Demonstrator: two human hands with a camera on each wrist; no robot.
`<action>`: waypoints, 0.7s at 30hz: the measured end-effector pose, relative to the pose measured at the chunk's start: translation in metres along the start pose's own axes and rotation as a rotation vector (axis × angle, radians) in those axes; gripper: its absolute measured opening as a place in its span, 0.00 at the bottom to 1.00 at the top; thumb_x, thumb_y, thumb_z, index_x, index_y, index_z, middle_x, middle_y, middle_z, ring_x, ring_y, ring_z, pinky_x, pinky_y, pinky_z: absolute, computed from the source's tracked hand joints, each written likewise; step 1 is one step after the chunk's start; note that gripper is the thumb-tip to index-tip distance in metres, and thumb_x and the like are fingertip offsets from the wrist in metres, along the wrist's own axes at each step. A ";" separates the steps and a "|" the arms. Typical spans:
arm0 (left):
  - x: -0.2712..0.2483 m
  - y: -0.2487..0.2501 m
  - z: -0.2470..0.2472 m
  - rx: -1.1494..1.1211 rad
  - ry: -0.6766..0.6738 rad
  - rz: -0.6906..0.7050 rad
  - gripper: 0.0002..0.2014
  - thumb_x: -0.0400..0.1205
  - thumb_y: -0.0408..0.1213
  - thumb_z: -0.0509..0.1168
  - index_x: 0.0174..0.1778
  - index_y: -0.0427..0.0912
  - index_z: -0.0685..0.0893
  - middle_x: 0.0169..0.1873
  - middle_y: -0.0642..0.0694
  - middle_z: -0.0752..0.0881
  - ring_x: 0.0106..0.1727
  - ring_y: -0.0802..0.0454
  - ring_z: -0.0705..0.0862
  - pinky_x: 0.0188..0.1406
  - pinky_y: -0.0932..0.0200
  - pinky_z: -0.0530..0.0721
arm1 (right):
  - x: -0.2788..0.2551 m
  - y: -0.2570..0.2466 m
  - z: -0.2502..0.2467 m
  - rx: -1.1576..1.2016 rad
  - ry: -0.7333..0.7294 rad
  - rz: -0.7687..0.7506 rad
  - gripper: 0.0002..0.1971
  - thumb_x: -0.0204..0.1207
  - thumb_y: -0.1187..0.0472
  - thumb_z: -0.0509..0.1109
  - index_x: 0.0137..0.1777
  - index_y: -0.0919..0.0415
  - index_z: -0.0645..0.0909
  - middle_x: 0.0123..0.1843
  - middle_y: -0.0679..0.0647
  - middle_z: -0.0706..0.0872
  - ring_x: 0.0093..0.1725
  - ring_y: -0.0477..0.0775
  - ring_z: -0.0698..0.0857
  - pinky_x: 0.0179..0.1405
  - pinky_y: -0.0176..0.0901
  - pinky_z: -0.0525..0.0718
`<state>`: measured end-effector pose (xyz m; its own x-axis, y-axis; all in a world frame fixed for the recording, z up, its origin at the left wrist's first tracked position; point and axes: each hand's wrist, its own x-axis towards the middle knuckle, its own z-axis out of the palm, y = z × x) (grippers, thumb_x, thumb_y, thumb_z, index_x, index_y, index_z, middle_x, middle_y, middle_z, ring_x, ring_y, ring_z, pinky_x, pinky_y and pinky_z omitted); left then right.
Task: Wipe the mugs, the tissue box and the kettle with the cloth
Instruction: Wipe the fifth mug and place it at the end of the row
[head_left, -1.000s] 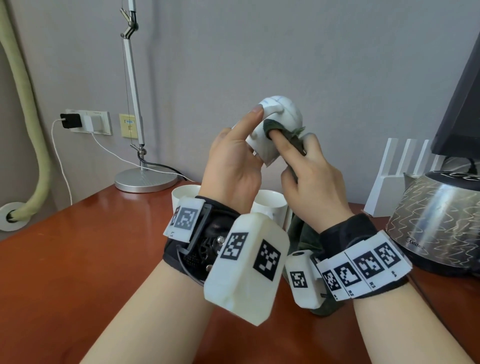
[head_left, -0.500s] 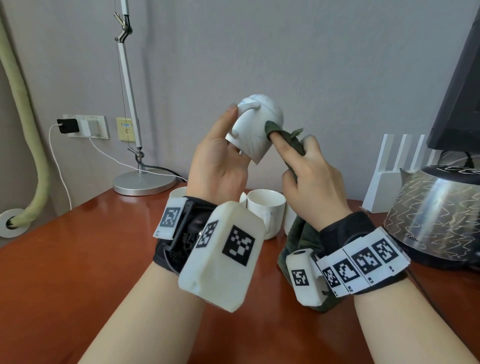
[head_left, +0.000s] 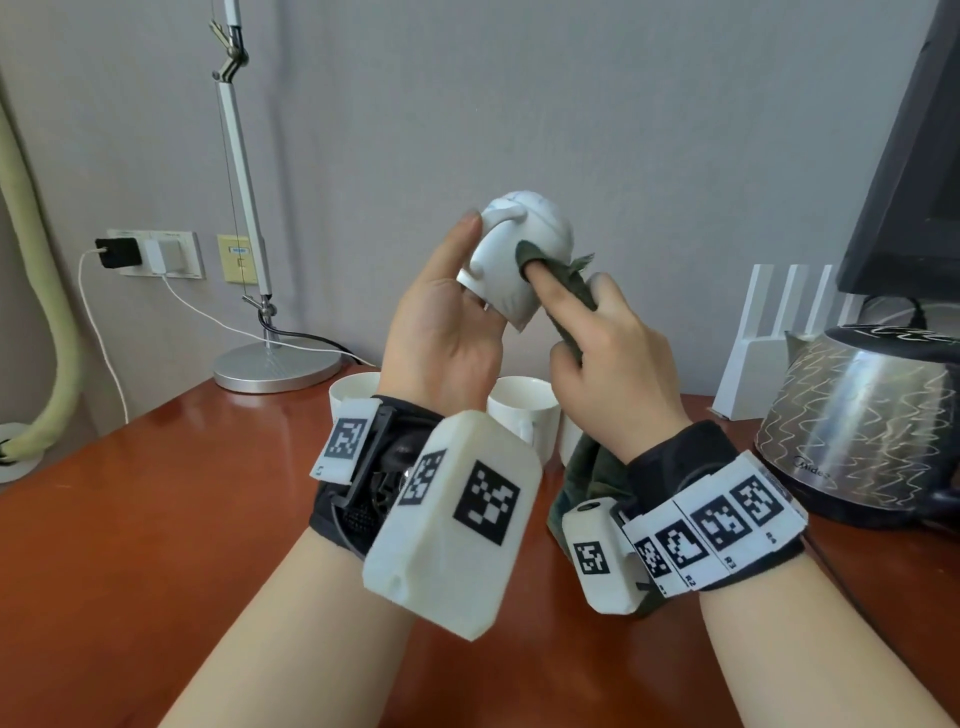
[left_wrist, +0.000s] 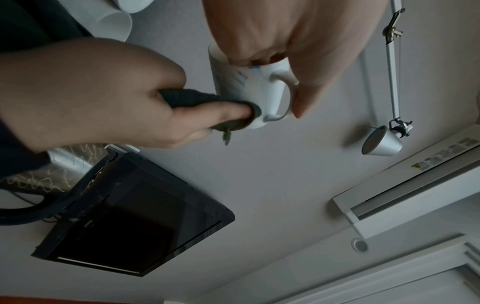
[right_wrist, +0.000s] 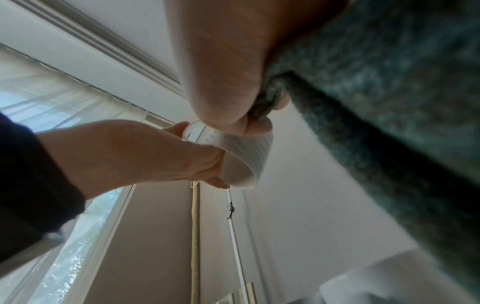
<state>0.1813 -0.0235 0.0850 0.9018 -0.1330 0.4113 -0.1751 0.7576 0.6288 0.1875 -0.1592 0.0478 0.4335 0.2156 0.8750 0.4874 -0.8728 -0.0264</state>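
Observation:
My left hand (head_left: 447, 317) holds a white mug (head_left: 511, 254) up in the air, tilted, with fingers inside its rim and the forefinger by the handle. My right hand (head_left: 587, 332) grips a dark green cloth (head_left: 566, 280) and presses it against the mug's side with the forefinger. In the left wrist view the mug (left_wrist: 249, 90) shows its handle, and the cloth (left_wrist: 207, 98) touches its lower side. In the right wrist view the cloth (right_wrist: 389, 92) fills the right side beside the mug (right_wrist: 246, 156). Two more white mugs (head_left: 519, 410) stand on the desk. The steel kettle (head_left: 857, 421) stands at the right.
The red-brown desk (head_left: 156, 519) carries a lamp base (head_left: 275, 369) at the back left and a white rack (head_left: 769, 343) by the wall. A dark monitor (head_left: 914, 171) rises at the far right. Cables run from the wall socket (head_left: 156, 254).
The mug has turned in my left hand, its handle swinging toward the left. My right forefinger with the cloth has slid across the mug's side. Both hands have shifted slightly left.

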 end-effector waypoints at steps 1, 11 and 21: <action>-0.002 -0.002 0.003 0.012 0.003 -0.011 0.10 0.74 0.39 0.67 0.35 0.38 0.91 0.39 0.42 0.90 0.44 0.49 0.89 0.56 0.56 0.86 | 0.001 -0.002 0.000 0.012 -0.003 0.008 0.34 0.68 0.70 0.59 0.77 0.50 0.73 0.44 0.51 0.68 0.28 0.53 0.67 0.23 0.30 0.58; 0.004 -0.003 -0.002 -0.115 0.137 -0.083 0.16 0.87 0.44 0.59 0.50 0.33 0.83 0.38 0.38 0.90 0.45 0.45 0.89 0.59 0.50 0.85 | -0.006 -0.010 0.013 0.004 0.022 -0.065 0.34 0.66 0.64 0.50 0.72 0.51 0.79 0.36 0.55 0.74 0.23 0.53 0.63 0.23 0.35 0.60; 0.004 -0.002 0.002 -0.212 0.151 -0.153 0.21 0.87 0.46 0.60 0.54 0.28 0.83 0.48 0.32 0.87 0.53 0.41 0.85 0.66 0.45 0.79 | -0.007 -0.012 0.009 0.006 0.023 -0.125 0.33 0.65 0.65 0.50 0.68 0.50 0.83 0.35 0.50 0.68 0.21 0.54 0.64 0.23 0.28 0.51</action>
<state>0.1843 -0.0268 0.0867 0.9626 -0.1714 0.2098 0.0394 0.8549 0.5174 0.1852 -0.1461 0.0375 0.3520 0.3121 0.8824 0.5406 -0.8374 0.0805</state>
